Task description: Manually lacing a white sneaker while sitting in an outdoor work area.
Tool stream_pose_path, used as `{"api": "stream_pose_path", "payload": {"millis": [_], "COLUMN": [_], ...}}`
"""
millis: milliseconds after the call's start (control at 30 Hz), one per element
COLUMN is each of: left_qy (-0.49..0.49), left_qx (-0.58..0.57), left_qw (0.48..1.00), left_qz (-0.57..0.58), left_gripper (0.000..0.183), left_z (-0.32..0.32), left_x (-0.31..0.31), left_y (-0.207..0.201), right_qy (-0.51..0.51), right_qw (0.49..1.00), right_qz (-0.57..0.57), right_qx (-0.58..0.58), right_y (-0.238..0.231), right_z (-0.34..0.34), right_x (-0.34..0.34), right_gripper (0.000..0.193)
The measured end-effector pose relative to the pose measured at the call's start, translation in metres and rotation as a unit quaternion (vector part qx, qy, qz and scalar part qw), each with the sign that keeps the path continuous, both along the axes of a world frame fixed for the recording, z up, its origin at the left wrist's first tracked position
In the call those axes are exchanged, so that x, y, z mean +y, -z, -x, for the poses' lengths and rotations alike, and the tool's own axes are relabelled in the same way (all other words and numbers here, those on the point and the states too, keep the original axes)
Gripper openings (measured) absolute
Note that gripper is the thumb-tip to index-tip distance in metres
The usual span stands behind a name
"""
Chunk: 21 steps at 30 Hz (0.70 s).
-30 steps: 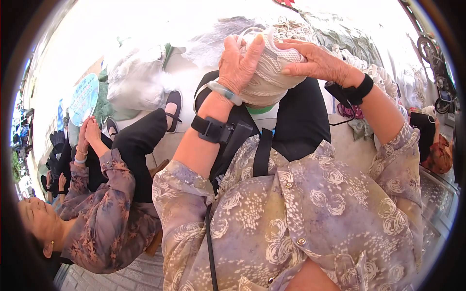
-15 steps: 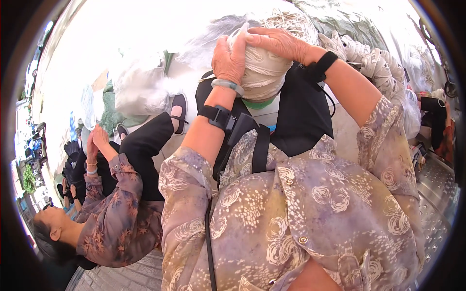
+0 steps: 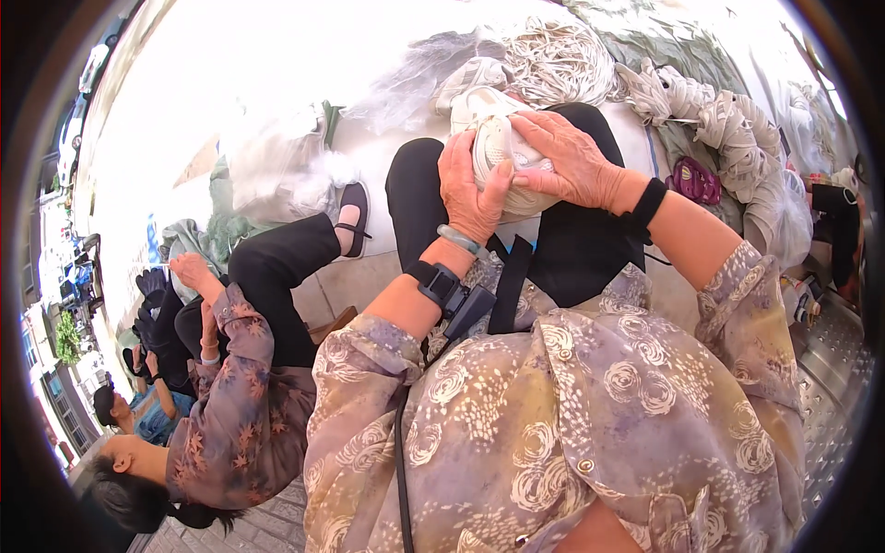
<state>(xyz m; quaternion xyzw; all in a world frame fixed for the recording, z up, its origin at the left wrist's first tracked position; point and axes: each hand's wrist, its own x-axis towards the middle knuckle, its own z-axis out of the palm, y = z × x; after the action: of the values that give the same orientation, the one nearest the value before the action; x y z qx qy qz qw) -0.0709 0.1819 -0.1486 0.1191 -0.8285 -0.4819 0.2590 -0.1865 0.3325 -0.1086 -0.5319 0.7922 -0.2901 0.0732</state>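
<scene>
A white shoe upper (image 3: 489,111), with stitched seams and panels, is held between my two hands over my lap. My left hand (image 3: 472,189) grips its near left side, with the thumb pressed on top. From the right, my right hand (image 3: 570,158) is closed over it, fingers across the top and thumb close to the left thumb. Its underside and lower part are hidden by my hands. Just beyond it lies another whitish stitched piece (image 3: 472,79), and behind that a heap of white strips or laces (image 3: 562,60).
Bundled white pieces (image 3: 728,124) lie to the right beside a purple object (image 3: 694,180). Clear plastic bags (image 3: 277,170) sit at the left. A seated person (image 3: 240,396) in a patterned shirt is close on my left, with another person (image 3: 152,405) farther off.
My hands have drawn back toward my body with the shoe upper and turned it. The grip has shifted, with both thumbs now on top. The neighbour's hands have moved apart.
</scene>
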Motion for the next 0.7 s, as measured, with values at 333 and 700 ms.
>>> {"api": "stream_pose_path", "payload": {"millis": [333, 700], "left_qy": [0.068, 0.056], "left_qx": [-0.028, -0.247], "left_qw": [0.997, 0.961], "left_qz": [0.025, 0.112], "left_gripper": [0.067, 0.063], "left_z": [-0.012, 0.019], "left_x": [-0.004, -0.007], "left_y": [0.010, -0.057], "right_qy": [0.023, 0.066], "right_qw": [1.000, 0.997], "right_qz": [0.016, 0.013], "right_qx": [0.008, -0.037], "right_y": [0.019, 0.007], "right_z": [-0.014, -0.028], "right_x": [0.004, 0.007], "right_gripper": [0.083, 0.080]}}
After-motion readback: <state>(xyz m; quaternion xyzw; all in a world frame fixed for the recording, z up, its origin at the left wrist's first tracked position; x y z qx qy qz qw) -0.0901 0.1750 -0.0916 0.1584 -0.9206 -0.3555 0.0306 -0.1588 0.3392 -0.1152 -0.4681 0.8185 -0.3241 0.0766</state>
